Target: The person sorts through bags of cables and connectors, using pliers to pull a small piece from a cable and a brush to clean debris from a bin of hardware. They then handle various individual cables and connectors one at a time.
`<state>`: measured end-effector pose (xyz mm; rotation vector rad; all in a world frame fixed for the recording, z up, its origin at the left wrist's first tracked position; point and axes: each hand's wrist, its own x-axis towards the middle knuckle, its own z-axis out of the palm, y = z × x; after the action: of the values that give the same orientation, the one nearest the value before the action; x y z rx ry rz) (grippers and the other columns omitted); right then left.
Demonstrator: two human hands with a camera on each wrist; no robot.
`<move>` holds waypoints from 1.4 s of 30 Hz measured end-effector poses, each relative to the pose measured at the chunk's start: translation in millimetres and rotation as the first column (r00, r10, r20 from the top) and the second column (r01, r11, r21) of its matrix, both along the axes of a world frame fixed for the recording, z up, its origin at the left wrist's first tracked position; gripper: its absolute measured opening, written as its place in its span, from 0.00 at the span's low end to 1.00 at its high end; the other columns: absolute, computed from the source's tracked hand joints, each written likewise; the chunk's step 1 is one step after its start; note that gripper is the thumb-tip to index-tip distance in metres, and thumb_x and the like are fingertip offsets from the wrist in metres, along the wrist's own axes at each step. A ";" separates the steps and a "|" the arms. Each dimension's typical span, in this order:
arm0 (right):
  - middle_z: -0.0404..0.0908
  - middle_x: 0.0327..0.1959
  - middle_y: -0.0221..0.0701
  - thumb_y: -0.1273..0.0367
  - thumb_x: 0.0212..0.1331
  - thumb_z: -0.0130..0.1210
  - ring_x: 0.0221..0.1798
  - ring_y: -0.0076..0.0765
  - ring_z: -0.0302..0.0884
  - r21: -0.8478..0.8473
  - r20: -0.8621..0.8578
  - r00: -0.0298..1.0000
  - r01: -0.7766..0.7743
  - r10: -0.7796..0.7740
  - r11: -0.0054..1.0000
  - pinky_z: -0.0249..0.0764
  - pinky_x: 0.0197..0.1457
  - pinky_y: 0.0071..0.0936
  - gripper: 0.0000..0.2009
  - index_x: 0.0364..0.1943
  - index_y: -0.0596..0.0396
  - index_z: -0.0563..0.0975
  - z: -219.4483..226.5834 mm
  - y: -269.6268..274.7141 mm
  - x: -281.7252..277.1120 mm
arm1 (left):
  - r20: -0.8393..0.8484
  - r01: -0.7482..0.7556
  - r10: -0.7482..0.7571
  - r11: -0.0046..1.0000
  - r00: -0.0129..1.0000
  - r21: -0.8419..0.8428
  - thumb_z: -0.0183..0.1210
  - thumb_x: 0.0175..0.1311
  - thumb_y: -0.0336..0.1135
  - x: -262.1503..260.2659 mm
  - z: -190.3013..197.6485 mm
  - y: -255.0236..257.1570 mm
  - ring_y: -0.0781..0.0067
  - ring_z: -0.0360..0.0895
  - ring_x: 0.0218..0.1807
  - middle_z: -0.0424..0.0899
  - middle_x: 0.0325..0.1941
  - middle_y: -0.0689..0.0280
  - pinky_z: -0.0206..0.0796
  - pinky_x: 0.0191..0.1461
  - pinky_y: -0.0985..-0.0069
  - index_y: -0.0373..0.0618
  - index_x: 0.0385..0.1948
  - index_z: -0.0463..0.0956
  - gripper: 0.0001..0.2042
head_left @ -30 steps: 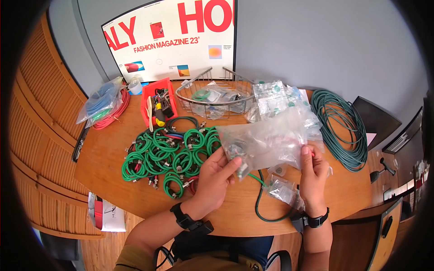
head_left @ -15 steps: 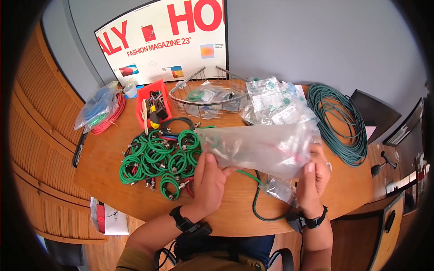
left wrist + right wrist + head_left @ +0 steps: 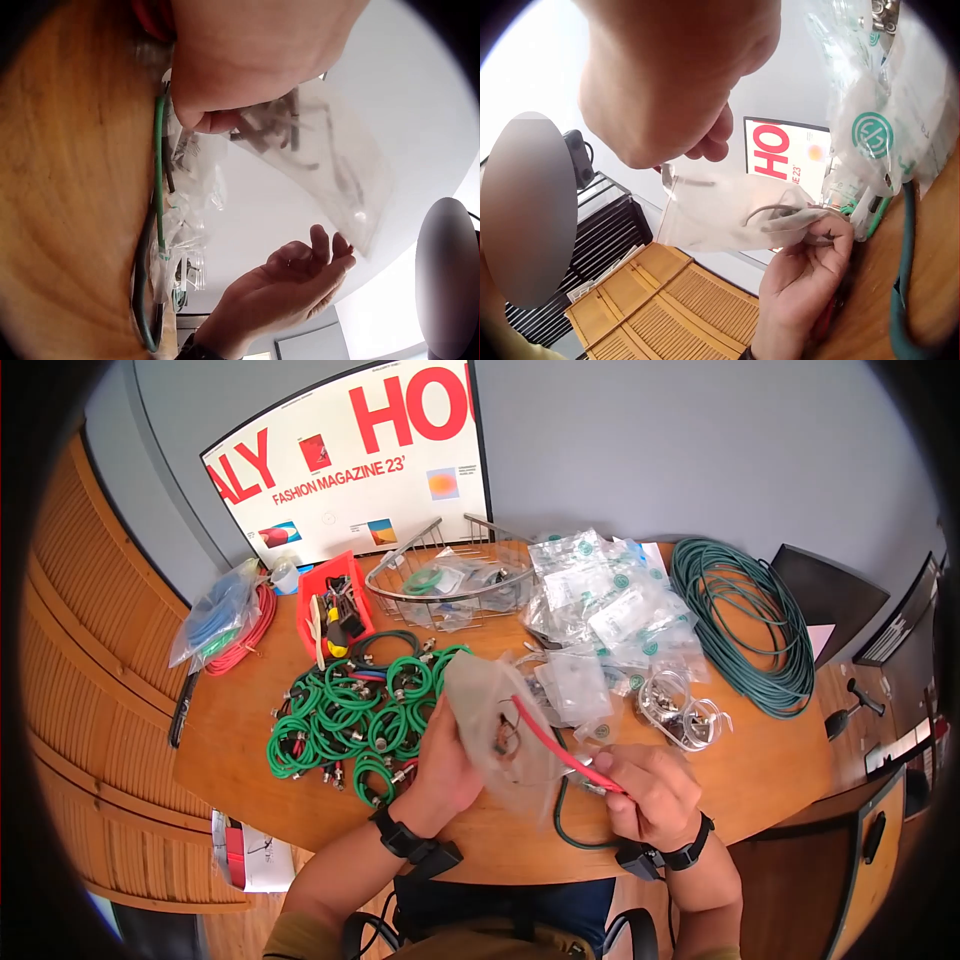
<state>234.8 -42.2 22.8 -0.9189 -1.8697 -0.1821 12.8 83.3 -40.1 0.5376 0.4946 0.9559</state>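
A translucent plastic bag point(image 3: 490, 725) with small dark parts inside is gripped by my left hand point(image 3: 446, 765) at its left side. My right hand point(image 3: 655, 790) pinches a red cable point(image 3: 560, 752) at the bag's right edge; the cable's far end lies at or inside the bag, I cannot tell which. In the right wrist view the bag point(image 3: 735, 214) hangs between the left hand point(image 3: 802, 281) and the right hand point(image 3: 682, 82). The left wrist view shows the right hand point(image 3: 281, 289) by the bag's far edge, and the left hand point(image 3: 255, 52) holding the near end.
Coiled green cables point(image 3: 350, 710) lie left of the hands. Behind are a red bin of tools point(image 3: 318, 622), a wire basket point(image 3: 450, 598) and clear packets point(image 3: 600, 595). At the right are a dark green coil point(image 3: 740, 630) and a bag of metal connectors point(image 3: 680, 710).
The bag has turned from stretched sideways between both hands to hanging from the left hand. My right hand has moved lower and left, and the red cable now shows in its fingers.
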 end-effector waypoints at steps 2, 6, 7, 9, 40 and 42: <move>0.87 0.43 0.42 0.68 0.67 0.66 0.35 0.42 0.88 0.029 0.021 1.000 -0.001 0.001 1.000 0.85 0.33 0.33 0.13 0.49 0.64 0.82 0.7 -1.7 1.8 | 0.165 0.081 -0.082 0.997 0.983 0.014 0.45 0.86 0.48 -7.4 -12.0 4.9 0.63 0.80 0.66 0.81 0.66 0.62 0.73 0.72 0.53 0.47 0.69 0.71 0.21; 0.88 0.39 0.39 0.68 0.66 0.67 0.33 0.39 0.88 0.050 0.000 0.999 -0.044 0.045 0.998 0.84 0.32 0.33 0.12 0.46 0.63 0.82 2.6 -3.4 1.9 | 0.180 0.167 -0.153 0.984 0.972 -0.068 0.53 0.80 0.61 -9.2 -3.9 -1.4 0.67 0.83 0.57 0.86 0.56 0.68 0.79 0.60 0.65 0.53 0.61 0.77 0.24; 0.87 0.38 0.38 0.68 0.65 0.68 0.33 0.38 0.88 0.052 0.018 0.999 -0.052 0.052 0.997 0.84 0.31 0.33 0.12 0.46 0.62 0.82 3.6 -3.6 1.6 | 0.239 0.214 -0.187 0.972 0.953 -0.094 0.52 0.78 0.64 -7.7 3.5 -4.2 0.66 0.83 0.56 0.86 0.55 0.67 0.78 0.61 0.62 0.53 0.60 0.78 0.26; 0.87 0.37 0.37 0.68 0.64 0.68 0.32 0.38 0.87 0.051 0.020 0.998 -0.062 0.061 0.997 0.83 0.31 0.32 0.12 0.45 0.62 0.82 2.7 -3.9 0.4 | 0.190 0.137 -0.113 0.983 0.975 -0.119 0.52 0.76 0.67 -0.6 12.7 -6.1 0.65 0.83 0.56 0.86 0.56 0.66 0.78 0.62 0.60 0.53 0.60 0.78 0.29; 0.84 0.37 0.36 0.76 0.47 0.69 0.31 0.37 0.83 0.280 0.173 0.985 -0.023 -0.027 0.960 0.78 0.30 0.30 0.14 0.41 0.59 0.83 46.7 19.1 -33.9 | 0.380 0.073 -0.098 0.994 0.920 0.079 0.52 0.69 0.73 -25.4 39.1 -4.2 0.48 0.64 0.80 0.71 0.77 0.51 0.55 0.82 0.45 0.48 0.73 0.69 0.41; 0.83 0.37 0.35 0.75 0.45 0.67 0.32 0.37 0.83 0.215 0.252 0.966 0.002 -0.058 0.977 0.77 0.30 0.27 0.14 0.39 0.60 0.83 53.8 26.3 -35.2 | 0.240 0.060 -0.076 0.996 0.968 0.070 0.52 0.67 0.76 -16.3 28.2 5.3 0.48 0.64 0.80 0.69 0.79 0.49 0.54 0.82 0.42 0.50 0.73 0.68 0.44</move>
<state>199.6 -15.9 76.6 -0.8044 -2.0266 -0.5333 -3.6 88.6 -11.9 0.4831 0.2259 0.9587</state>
